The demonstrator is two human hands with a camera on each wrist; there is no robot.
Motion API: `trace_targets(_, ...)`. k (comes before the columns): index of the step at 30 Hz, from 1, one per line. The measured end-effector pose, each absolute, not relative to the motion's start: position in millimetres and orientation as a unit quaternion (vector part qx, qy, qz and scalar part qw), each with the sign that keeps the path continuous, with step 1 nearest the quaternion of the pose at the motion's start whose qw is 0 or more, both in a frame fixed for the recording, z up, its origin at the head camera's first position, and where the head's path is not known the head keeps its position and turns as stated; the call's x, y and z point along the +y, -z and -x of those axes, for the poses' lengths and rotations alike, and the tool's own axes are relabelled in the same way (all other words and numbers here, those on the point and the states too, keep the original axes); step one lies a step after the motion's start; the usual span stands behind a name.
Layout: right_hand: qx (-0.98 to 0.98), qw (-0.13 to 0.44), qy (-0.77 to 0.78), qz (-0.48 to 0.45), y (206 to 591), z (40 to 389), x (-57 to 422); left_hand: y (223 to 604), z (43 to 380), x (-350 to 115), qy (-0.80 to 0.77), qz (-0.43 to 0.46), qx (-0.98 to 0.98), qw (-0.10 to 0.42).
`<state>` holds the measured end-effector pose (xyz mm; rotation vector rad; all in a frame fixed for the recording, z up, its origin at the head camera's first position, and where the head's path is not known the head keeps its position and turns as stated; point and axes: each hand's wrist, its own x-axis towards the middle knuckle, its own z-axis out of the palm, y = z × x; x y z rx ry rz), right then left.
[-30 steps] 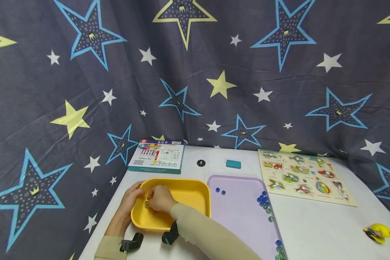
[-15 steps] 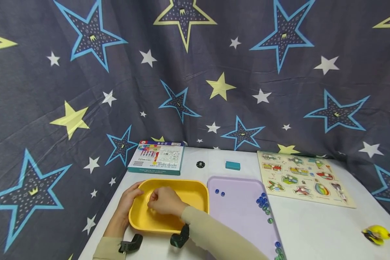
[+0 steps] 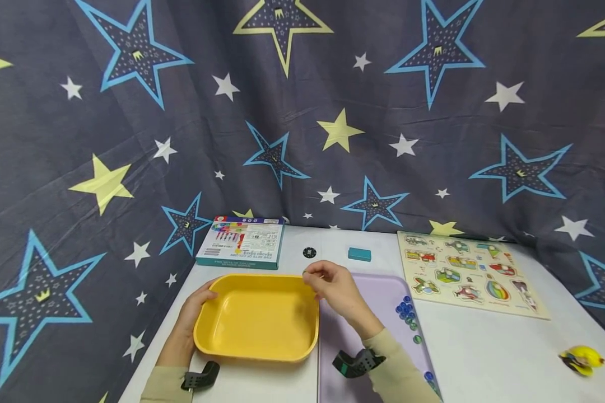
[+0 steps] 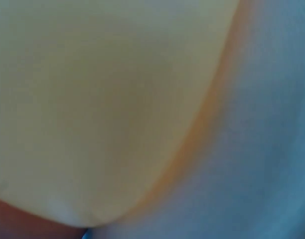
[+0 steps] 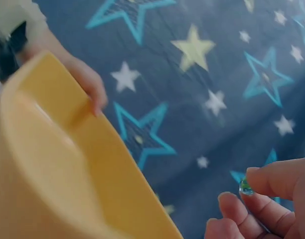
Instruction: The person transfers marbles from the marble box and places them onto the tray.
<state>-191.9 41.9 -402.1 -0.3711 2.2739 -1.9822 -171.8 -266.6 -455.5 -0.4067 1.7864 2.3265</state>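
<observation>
A yellow plastic tray [image 3: 257,324] stands on the table's left side with its inside bare. At its left rim my left hand [image 3: 191,313] grips the wall, its thumb over the edge. Just past the right rim, above the lilac tray [image 3: 378,330], hovers my right hand [image 3: 336,288]. Its thumb and index finger pinch a small green glass marble [image 5: 246,187], clear in the right wrist view. Several blue marbles [image 3: 405,308] and green marbles [image 3: 417,339] lie along the lilac tray's right edge. The left wrist view is blurred, mostly tray wall.
Behind the yellow tray lies a flat game box [image 3: 242,243]. A black poker chip [image 3: 310,253] and a teal block [image 3: 359,254] are at the back. To the right are a wooden puzzle board [image 3: 469,274] and a yellow toy [image 3: 582,360]. A star-patterned curtain [image 3: 282,207] hangs behind.
My right hand has lifted out of the yellow tray and moved right with the marble, to above the lilac tray's far left corner. My left hand stays on the rim.
</observation>
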Motion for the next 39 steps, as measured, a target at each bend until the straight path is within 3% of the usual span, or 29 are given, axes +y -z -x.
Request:
trace_targets(9,0.720,0.029,0.693,-0.004,426,201,104,469,181,-273,-0.791,0.148,0.587,0.089)
trace_targets(16,0.731,0.023,0.681,-0.037,447,210,125,459,176,-271,-0.790,0.146,0.586,0.106)
trace_targets(25,0.798,0.023,0.600,-0.046,478,215,129,450,172,-265,-0.791,0.133,0.588,0.107)
trace_targets(39,0.907,-0.078,0.413,-0.010,496,214,122,458,176,-265,-0.774,0.132,0.612,0.093)
